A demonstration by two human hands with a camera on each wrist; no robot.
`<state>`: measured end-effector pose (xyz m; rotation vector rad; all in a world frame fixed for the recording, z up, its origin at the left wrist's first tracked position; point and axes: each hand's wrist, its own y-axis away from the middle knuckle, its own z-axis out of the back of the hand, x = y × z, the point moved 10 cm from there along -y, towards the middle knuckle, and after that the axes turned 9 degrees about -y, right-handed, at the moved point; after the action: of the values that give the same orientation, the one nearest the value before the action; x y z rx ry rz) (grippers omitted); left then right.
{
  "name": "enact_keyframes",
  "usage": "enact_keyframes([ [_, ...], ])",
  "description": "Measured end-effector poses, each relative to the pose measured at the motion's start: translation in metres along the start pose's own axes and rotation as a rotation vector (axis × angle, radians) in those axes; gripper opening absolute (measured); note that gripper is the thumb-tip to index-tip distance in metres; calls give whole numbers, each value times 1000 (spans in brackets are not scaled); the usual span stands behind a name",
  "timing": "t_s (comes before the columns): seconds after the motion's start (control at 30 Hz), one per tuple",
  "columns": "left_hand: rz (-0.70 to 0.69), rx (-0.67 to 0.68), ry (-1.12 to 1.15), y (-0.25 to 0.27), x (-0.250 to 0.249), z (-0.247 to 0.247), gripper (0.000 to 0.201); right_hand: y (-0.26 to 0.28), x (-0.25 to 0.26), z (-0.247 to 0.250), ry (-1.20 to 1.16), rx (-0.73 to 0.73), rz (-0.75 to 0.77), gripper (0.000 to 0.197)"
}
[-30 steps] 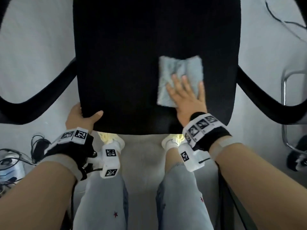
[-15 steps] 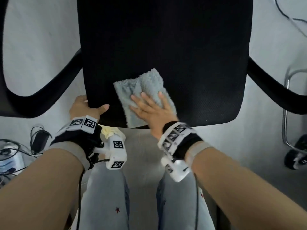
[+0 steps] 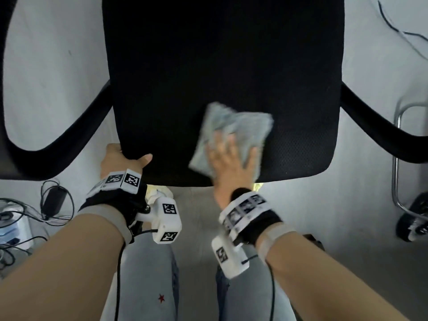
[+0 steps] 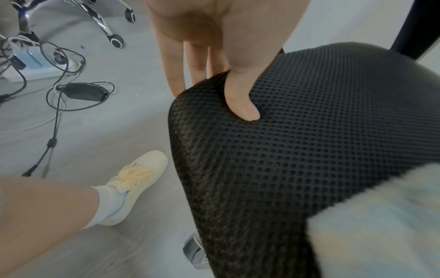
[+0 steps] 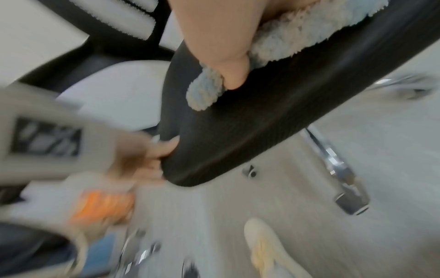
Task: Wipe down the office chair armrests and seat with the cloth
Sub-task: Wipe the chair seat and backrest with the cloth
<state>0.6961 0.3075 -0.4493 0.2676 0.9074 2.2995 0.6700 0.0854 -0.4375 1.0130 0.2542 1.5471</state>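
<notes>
The black mesh chair seat (image 3: 222, 66) fills the middle of the head view, with a black armrest on the left (image 3: 53, 144) and another on the right (image 3: 379, 130). A pale blue-grey fluffy cloth (image 3: 245, 126) lies on the seat's front middle. My right hand (image 3: 231, 158) presses flat on it with straight, spread fingers; the cloth (image 5: 292, 41) bulges out from under my thumb. My left hand (image 3: 120, 158) grips the seat's front left corner (image 4: 285, 150), thumb (image 4: 243, 105) on top and fingers under the edge.
A power strip, a black adapter (image 3: 53, 200) and tangled cables lie on the grey floor at the left. Another chair's chrome leg and caster (image 3: 414, 218) stand at the right. My feet in cream shoes (image 4: 138, 176) are just below the seat's front edge.
My right hand has slid the cloth to the right along the seat's front part, after a sweep to the left half a second ago. My left hand keeps its hold on the corner.
</notes>
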Motion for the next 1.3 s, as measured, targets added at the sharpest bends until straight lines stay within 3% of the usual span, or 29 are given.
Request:
enact_keyframes([
  [0.07,-21,-8,-17,-3,-1,1,58,-2,23,-16,69,11,126,81],
  [0.17,-33,-20,-40,-5,-2,1,59,2,15,-7,180,32,351,77],
  [0.2,-30,-20,-44,-4,-3,0,58,6,0,4,188,4,357,78],
  [0.23,-26,-21,-48,-3,-3,-1,58,10,-19,16,224,-34,331,84],
  [0.3,-7,-13,-51,0,-3,-3,58,20,-75,39,226,-71,95,94],
  [0.37,15,0,-45,4,-3,-6,58,41,-123,61,188,-153,-173,90],
  [0.43,27,16,-50,8,-3,-9,59,57,-138,73,142,-242,-284,87],
  [0.57,34,52,-52,12,0,-14,61,66,-152,96,-151,-469,-399,78],
  [0.73,27,61,-30,11,3,-16,64,113,-184,142,-835,-995,-342,44],
  [0.87,66,39,-9,15,2,-17,66,157,-191,180,-806,-1201,-294,40],
  [0.97,34,-87,33,22,-10,-12,70,174,-187,191,-724,-1198,-231,51],
  [1.07,-144,-158,-22,42,-43,-12,81,175,-182,182,-609,-1152,-132,57],
  [1.13,-291,-108,-75,55,-67,-25,88,161,-192,161,-507,-1072,-187,52],
  [1.2,-379,-14,-166,63,-85,-45,92,139,-208,124,-564,-929,-362,51],
  [1.27,-362,50,-252,64,-91,-59,98,111,-198,83,-555,-727,-446,47],
  [1.3,-343,60,-282,63,-93,-62,101,96,-182,67,-542,-638,-416,43],
])
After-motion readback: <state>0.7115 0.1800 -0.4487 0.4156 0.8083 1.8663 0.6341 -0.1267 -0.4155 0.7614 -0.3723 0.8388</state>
